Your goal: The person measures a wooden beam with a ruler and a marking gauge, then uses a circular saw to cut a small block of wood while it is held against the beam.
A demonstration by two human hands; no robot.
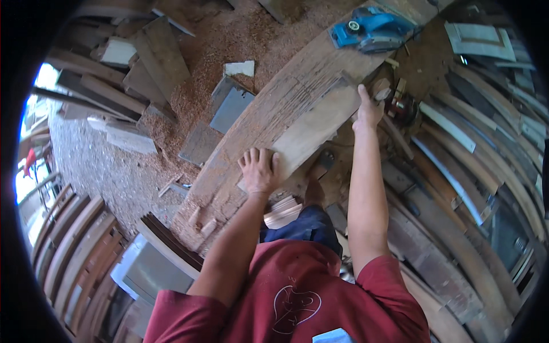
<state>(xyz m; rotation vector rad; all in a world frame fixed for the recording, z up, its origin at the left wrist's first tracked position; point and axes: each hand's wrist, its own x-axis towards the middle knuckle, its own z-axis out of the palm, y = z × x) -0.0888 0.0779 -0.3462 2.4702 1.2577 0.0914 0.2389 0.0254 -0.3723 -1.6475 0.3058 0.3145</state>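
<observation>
From my distant place I saw the pale, smooth, rectangular wooden board [314, 132] lying slantwise on the table [297, 80], which was a long, wide plank of brown weathered wood. The left hand [258, 170] was lying palm down over the near left end of the board, with its fingers extended and a little spread. The right hand [369, 111] was at the far right end, by the edge, with the thumb pointing away; I could not tell if its fingers were closed under the wood. Farther on the table, to the right, stood a blue electric hand planer [374, 31], apart from both hands. Reddish-brown wood shavings [211, 48] were covering the floor at the far left, and long curved-looking wooden planks [452, 154] were lying at the right.
</observation>
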